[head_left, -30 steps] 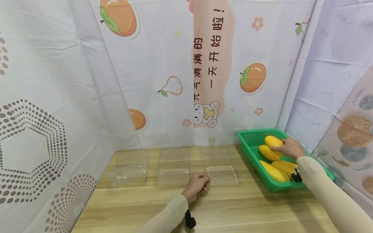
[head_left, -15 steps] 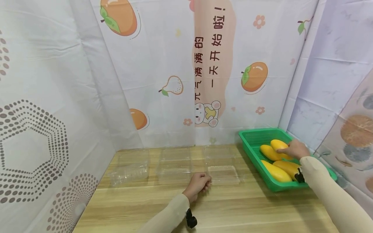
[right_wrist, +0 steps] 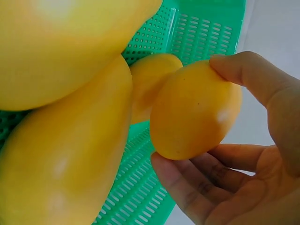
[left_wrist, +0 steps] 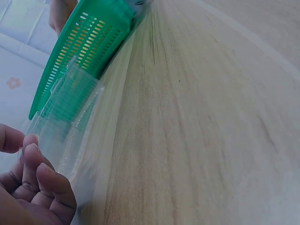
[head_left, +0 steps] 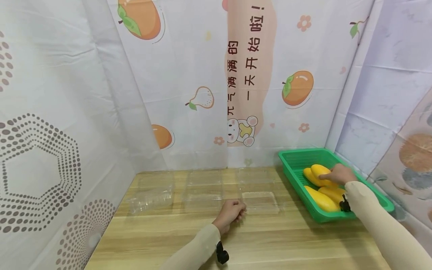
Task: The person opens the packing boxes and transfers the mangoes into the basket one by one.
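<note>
My right hand (head_left: 341,174) grips a yellow mango (right_wrist: 194,112) over the green basket (head_left: 305,204), thumb on one side and fingers on the other. Beyond it, a second mango (right_wrist: 152,82) is partly hidden. Two larger mangoes (head_left: 322,200) lie nearer in the basket. On the table, my left hand (head_left: 230,213) is at the near left corner of an open clear plastic box (head_left: 261,204). In the left wrist view, its thumb and curled fingers pinch the edge of that box.
Two more clear plastic boxes stand in a row to the left, the middle box (head_left: 204,195) and the far left box (head_left: 152,200). Behind the wooden table (head_left: 270,243) hangs a printed white curtain (head_left: 189,75); another cloth (head_left: 388,112) hangs close beside the basket.
My right hand has lowered the mango within the basket, closer to the mango behind it. My left hand stays at the box corner. The head view has turned slightly right-to-left across the scene.
</note>
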{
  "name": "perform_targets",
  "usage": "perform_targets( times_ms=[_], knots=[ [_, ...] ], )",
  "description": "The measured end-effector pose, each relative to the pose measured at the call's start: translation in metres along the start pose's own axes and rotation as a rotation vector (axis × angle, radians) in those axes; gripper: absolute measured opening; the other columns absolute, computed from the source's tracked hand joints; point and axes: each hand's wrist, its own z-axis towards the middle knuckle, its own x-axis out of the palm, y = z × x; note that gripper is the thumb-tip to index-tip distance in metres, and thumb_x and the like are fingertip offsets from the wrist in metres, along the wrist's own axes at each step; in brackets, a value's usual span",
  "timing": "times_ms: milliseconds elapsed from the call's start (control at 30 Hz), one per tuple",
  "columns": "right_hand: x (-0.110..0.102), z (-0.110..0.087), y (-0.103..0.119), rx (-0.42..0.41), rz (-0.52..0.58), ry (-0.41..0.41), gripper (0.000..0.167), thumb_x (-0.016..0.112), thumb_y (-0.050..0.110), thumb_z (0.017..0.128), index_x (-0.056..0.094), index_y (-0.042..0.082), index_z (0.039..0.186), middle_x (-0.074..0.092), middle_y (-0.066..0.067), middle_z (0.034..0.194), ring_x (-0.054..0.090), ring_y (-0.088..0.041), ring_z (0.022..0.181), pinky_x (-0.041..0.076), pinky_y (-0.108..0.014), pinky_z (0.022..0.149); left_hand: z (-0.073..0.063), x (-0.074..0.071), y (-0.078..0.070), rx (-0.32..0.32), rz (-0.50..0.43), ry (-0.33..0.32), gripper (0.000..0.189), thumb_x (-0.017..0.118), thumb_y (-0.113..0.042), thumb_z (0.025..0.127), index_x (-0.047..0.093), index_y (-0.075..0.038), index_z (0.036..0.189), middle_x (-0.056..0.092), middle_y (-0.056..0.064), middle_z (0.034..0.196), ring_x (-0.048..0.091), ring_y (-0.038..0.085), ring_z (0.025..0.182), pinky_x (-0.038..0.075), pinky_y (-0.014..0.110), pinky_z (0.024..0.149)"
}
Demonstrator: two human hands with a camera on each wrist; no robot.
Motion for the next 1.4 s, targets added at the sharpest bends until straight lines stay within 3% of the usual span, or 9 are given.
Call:
perform_targets(
  times_ms=[333, 467, 567, 900, 1033, 1133, 1267, 1333, 1400],
  knots=[
    [0.015, 0.009, 0.01, -0.021, 0.011, 0.053, 0.051, 0.078, 0.039, 0.088, 0.037, 0.019, 0.064, 0.03, 0.006, 0.06, 0.036, -0.012, 0.054, 0.043, -0.031, 0.053, 0.0, -0.001, 0.001, 0.007, -0.001, -0.008, 0.014, 0.064, -0.014, 0.095, 0.068, -0.005, 0.085, 0.063, 0.003, 0.071, 0.051, 0.008, 0.056, 0.042, 0.02, 0.05],
    [0.017, 0.011, 0.014, -0.013, -0.008, 0.078, 0.045, 0.08, 0.038, 0.086, 0.049, 0.008, 0.073, 0.044, -0.002, 0.068, 0.046, -0.018, 0.06, 0.049, -0.035, 0.055, 0.0, 0.0, 0.001, 0.014, 0.005, -0.006, 0.015, 0.064, -0.014, 0.096, 0.068, -0.006, 0.084, 0.062, 0.002, 0.07, 0.051, 0.008, 0.057, 0.041, 0.02, 0.05],
    [0.018, 0.012, 0.014, -0.016, -0.025, 0.1, 0.046, 0.08, 0.037, 0.085, 0.057, -0.003, 0.088, 0.055, -0.01, 0.08, 0.053, -0.024, 0.068, 0.052, -0.037, 0.058, -0.001, 0.0, 0.0, 0.015, 0.008, -0.004, 0.015, 0.064, -0.014, 0.096, 0.068, -0.006, 0.084, 0.062, 0.002, 0.07, 0.051, 0.009, 0.057, 0.041, 0.021, 0.051],
    [0.021, 0.014, 0.012, -0.013, -0.03, 0.137, 0.057, 0.078, 0.038, 0.085, 0.057, -0.012, 0.102, 0.062, -0.021, 0.093, 0.06, -0.031, 0.078, 0.055, -0.041, 0.062, -0.002, 0.001, 0.001, 0.033, 0.027, -0.016, 0.015, 0.064, -0.013, 0.095, 0.068, -0.006, 0.083, 0.062, 0.0, 0.069, 0.051, 0.007, 0.056, 0.041, 0.019, 0.049],
    [0.023, 0.011, 0.013, -0.003, -0.021, 0.145, 0.044, 0.076, 0.032, 0.088, 0.056, -0.006, 0.094, 0.058, -0.014, 0.084, 0.058, -0.028, 0.074, 0.054, -0.038, 0.06, -0.002, 0.001, 0.001, 0.025, 0.02, -0.009, 0.015, 0.064, -0.013, 0.096, 0.069, -0.004, 0.085, 0.062, 0.002, 0.071, 0.051, 0.008, 0.057, 0.042, 0.02, 0.05],
    [0.024, 0.008, 0.015, 0.001, -0.001, 0.144, 0.031, 0.073, 0.026, 0.091, 0.055, 0.004, 0.078, 0.046, -0.004, 0.067, 0.049, -0.019, 0.06, 0.047, -0.031, 0.055, -0.002, 0.001, 0.001, 0.017, 0.009, 0.001, 0.016, 0.063, -0.012, 0.096, 0.069, -0.001, 0.087, 0.064, 0.005, 0.074, 0.051, 0.009, 0.057, 0.042, 0.021, 0.051],
    [0.022, 0.003, 0.019, 0.001, 0.019, 0.153, 0.039, 0.069, 0.022, 0.096, 0.047, 0.016, 0.064, 0.032, 0.005, 0.057, 0.038, -0.012, 0.051, 0.045, -0.03, 0.053, -0.003, 0.0, -0.001, 0.021, 0.005, 0.007, 0.015, 0.063, -0.011, 0.097, 0.07, 0.001, 0.089, 0.064, 0.007, 0.075, 0.052, 0.009, 0.057, 0.043, 0.021, 0.051],
    [0.019, 0.002, 0.021, -0.002, 0.024, 0.163, 0.04, 0.066, 0.023, 0.098, 0.045, 0.018, 0.064, 0.032, 0.005, 0.058, 0.041, -0.013, 0.053, 0.048, -0.032, 0.055, -0.003, 0.0, -0.001, 0.022, 0.002, 0.01, 0.015, 0.063, -0.011, 0.096, 0.069, 0.001, 0.089, 0.063, 0.006, 0.075, 0.052, 0.009, 0.057, 0.043, 0.021, 0.051],
    [0.014, 0.001, 0.022, -0.012, 0.026, 0.167, 0.037, 0.065, 0.024, 0.099, 0.051, 0.013, 0.067, 0.043, 0.001, 0.063, 0.051, -0.018, 0.06, 0.054, -0.036, 0.06, -0.002, 0.0, -0.002, 0.023, -0.003, 0.014, 0.014, 0.063, -0.011, 0.095, 0.069, 0.0, 0.087, 0.062, 0.005, 0.073, 0.051, 0.009, 0.057, 0.042, 0.021, 0.051]
  ],
)
